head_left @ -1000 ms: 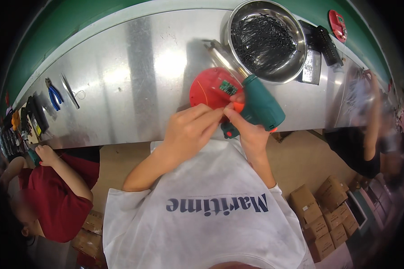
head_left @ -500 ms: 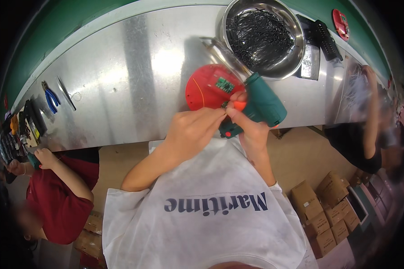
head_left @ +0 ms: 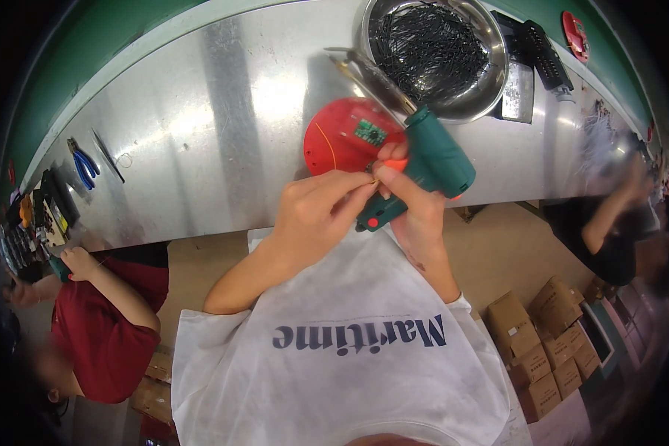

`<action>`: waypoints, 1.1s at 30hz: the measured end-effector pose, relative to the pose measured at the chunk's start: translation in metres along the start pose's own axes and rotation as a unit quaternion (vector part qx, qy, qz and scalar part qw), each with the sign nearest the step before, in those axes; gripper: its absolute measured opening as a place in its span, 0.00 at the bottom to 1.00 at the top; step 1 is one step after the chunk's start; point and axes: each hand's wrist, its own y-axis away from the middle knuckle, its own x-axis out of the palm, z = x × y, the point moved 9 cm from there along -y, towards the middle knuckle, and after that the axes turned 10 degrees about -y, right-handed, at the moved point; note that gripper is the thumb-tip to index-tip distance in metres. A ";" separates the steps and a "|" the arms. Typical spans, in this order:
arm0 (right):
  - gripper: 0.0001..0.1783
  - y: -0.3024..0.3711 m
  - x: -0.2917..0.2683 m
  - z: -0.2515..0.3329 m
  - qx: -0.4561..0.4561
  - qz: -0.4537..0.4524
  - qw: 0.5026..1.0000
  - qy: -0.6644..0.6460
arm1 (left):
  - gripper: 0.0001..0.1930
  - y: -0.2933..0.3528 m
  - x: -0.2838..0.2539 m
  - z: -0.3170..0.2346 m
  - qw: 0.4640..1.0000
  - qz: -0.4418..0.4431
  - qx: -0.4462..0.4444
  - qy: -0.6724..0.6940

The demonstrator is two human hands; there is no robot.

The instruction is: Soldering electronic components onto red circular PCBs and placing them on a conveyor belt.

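A round red plate (head_left: 320,155) lies on the metal table, with a small green circuit board (head_left: 369,132) and a thin yellow wire (head_left: 327,141) on it. My left hand (head_left: 316,212) pinches the yellow wire near its end, just below the plate. My right hand (head_left: 416,204) is closed around the handle of a green pistol-shaped power tool (head_left: 444,152) with an orange trigger and long metal nozzle. Its thumb and fingertip meet at the wire end beside my left fingertips. The exact contact there is too small to make out.
A steel bowl (head_left: 498,89) of short black strands (head_left: 431,52) stands beside the nozzle, with a black tray (head_left: 516,97) to its right. Blue-handled pliers (head_left: 84,165) and tweezers (head_left: 108,156) lie far left. A person in a red shirt (head_left: 111,334) sits left, another person (head_left: 602,230) right.
My fingertips have shifted slightly at the wire, and its yellow end now shows between them. The tool has tilted a little. The person at right has lowered an arm.
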 end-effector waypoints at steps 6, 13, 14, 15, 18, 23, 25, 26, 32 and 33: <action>0.14 0.003 -0.008 -0.004 -0.019 -0.007 0.999 -0.031 | 0.06 0.004 -0.002 0.002 0.998 -0.059 0.026 -0.011; 0.10 0.023 -0.045 0.025 -0.085 -0.030 0.995 0.033 | 0.07 -0.013 -0.009 0.014 0.990 -0.130 -0.004 -0.048; 0.10 0.029 -0.054 0.028 -0.084 -0.018 0.994 0.067 | 0.06 -0.016 -0.005 0.019 0.993 -0.107 -0.021 -0.035; 0.10 0.036 -0.057 0.030 -0.081 -0.007 0.992 0.101 | 0.06 -0.019 -0.004 0.020 0.994 -0.106 -0.022 -0.035; 0.07 0.050 -0.069 0.033 -0.065 -0.011 0.984 0.168 | 0.04 -0.023 -0.002 0.023 0.994 -0.103 -0.022 -0.008; 0.08 0.066 -0.094 0.030 -0.073 -0.062 0.946 0.311 | 0.05 -0.025 0.003 0.028 0.996 -0.077 -0.046 0.003; 0.09 0.069 -0.099 0.027 -0.063 -0.068 0.943 0.318 | 0.05 -0.026 0.003 0.027 0.996 -0.072 -0.048 -0.001; 0.09 0.070 -0.102 0.026 -0.055 -0.073 0.941 0.326 | 0.05 -0.027 0.003 0.026 0.996 -0.069 -0.049 -0.005; 0.09 0.070 -0.101 0.028 -0.082 -0.063 0.937 0.333 | 0.05 -0.027 0.003 0.026 0.996 -0.068 -0.053 -0.019; 0.09 0.069 -0.104 0.027 -0.082 -0.062 0.937 0.333 | 0.05 -0.027 0.002 0.026 0.996 -0.068 -0.053 -0.020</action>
